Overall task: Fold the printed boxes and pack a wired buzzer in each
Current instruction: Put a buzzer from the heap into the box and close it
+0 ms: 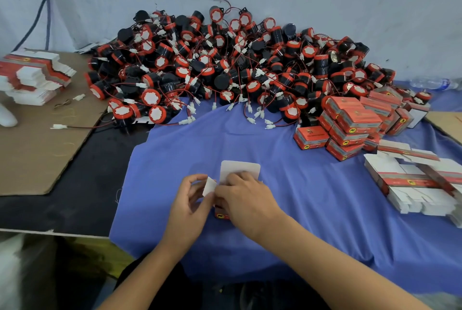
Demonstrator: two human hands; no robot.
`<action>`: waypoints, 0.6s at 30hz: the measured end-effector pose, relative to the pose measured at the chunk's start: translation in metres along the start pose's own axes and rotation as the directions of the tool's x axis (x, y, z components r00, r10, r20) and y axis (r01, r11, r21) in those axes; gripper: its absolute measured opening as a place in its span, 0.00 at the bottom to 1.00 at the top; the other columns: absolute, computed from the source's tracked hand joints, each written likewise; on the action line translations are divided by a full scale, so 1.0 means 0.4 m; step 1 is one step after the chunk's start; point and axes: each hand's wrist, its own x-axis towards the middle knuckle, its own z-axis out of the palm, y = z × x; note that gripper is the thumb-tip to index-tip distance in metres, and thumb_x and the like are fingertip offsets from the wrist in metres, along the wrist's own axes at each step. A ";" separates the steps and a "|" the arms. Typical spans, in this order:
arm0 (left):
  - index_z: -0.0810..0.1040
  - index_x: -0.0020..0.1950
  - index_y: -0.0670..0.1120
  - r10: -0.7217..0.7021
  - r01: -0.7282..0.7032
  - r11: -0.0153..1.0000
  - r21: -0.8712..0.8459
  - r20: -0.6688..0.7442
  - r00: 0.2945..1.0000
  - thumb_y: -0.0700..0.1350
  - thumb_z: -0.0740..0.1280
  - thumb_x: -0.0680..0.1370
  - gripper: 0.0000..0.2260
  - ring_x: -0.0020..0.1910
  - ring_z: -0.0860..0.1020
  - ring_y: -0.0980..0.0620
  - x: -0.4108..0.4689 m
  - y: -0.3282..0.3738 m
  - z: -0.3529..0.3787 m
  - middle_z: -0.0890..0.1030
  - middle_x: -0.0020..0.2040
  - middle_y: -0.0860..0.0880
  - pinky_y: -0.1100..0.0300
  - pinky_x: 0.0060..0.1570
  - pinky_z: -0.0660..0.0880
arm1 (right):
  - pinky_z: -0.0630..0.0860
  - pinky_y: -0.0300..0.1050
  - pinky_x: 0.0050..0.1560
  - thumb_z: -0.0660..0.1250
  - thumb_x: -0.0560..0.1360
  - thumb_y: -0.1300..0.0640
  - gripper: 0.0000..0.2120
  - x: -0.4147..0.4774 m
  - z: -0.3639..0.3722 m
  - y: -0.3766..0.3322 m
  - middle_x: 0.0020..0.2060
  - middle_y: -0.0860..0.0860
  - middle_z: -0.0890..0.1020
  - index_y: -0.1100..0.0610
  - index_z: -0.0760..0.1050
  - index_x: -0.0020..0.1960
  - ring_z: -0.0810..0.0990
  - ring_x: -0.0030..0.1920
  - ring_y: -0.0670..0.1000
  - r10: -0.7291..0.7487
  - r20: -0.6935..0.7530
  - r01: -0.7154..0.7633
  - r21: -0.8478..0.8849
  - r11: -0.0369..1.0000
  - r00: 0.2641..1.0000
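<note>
A red printed box (240, 171) is between both hands on the blue cloth (312, 209), its white top flap standing open at the far side. My left hand (190, 202) pinches a small white side flap of it. My right hand (246, 199) grips the box body from above and hides most of it; a red corner with a yellow mark shows below. A big heap of black and red wired buzzers (225, 67) with white plugs fills the far table.
Folded red boxes (350, 124) are piled at the right. Flat unfolded boxes lie in a stack at the near right (412, 184) and another at the far left (32, 77). Brown cardboard (32, 149) covers the left side. A plastic bottle (435, 83) lies far right.
</note>
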 end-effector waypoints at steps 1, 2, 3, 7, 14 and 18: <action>0.74 0.60 0.49 0.015 -0.015 1.000 0.000 0.001 1.000 0.40 0.69 0.81 0.10 0.59 0.83 0.51 -0.002 0.000 0.001 0.84 0.56 0.51 0.59 0.55 0.80 | 0.65 0.50 0.46 0.60 0.83 0.47 0.12 -0.004 0.001 0.007 0.57 0.48 0.76 0.47 0.78 0.62 0.71 0.61 0.56 -0.032 -0.001 0.032 -0.002 0.999 0.999; 0.75 0.59 0.50 0.021 -0.021 1.000 0.002 -0.003 1.000 0.45 0.70 0.81 0.09 0.58 0.83 0.51 -0.005 0.003 0.002 0.84 0.56 0.51 0.61 0.54 0.79 | 0.67 0.50 0.50 0.59 0.83 0.47 0.13 -0.010 0.003 0.015 0.58 0.47 0.76 0.46 0.79 0.61 0.71 0.61 0.55 -0.064 -0.001 0.064 0.006 0.998 0.998; 0.76 0.58 0.51 0.025 -0.025 1.000 0.014 -0.001 1.000 0.51 0.70 0.81 0.08 0.58 0.83 0.51 -0.009 0.005 0.004 0.84 0.55 0.51 0.61 0.53 0.79 | 0.67 0.48 0.52 0.58 0.83 0.47 0.12 -0.016 0.004 0.022 0.59 0.46 0.75 0.46 0.79 0.59 0.70 0.61 0.55 -0.092 0.004 0.092 0.009 0.996 0.996; 0.80 0.58 0.56 0.081 -0.092 0.985 0.146 0.084 0.993 0.57 0.60 0.83 0.12 0.61 0.81 0.53 -0.019 0.006 0.004 0.84 0.59 0.54 0.59 0.58 0.78 | 0.65 0.47 0.44 0.65 0.79 0.56 0.06 -0.027 0.003 0.031 0.56 0.50 0.74 0.52 0.82 0.50 0.75 0.56 0.55 -0.170 -0.134 0.182 0.086 0.980 0.976; 0.76 0.57 0.58 0.124 -0.251 0.762 0.597 0.247 0.961 0.52 0.60 0.84 0.06 0.53 0.78 0.59 -0.028 -0.015 0.025 0.80 0.52 0.63 0.54 0.53 0.76 | 0.72 0.40 0.56 0.65 0.70 0.70 0.16 -0.075 0.045 0.016 0.56 0.41 0.71 0.52 0.72 0.50 0.72 0.58 0.52 0.328 -0.531 0.121 0.645 0.755 0.781; 0.72 0.60 0.64 0.080 -0.166 0.833 0.528 0.181 0.980 0.60 0.56 0.83 0.09 0.53 0.79 0.59 -0.029 0.002 0.036 0.81 0.53 0.63 0.58 0.49 0.77 | 0.77 0.45 0.54 0.62 0.75 0.73 0.15 -0.075 0.050 0.009 0.50 0.59 0.75 0.54 0.70 0.48 0.77 0.53 0.55 0.673 -0.351 0.222 0.936 0.274 0.650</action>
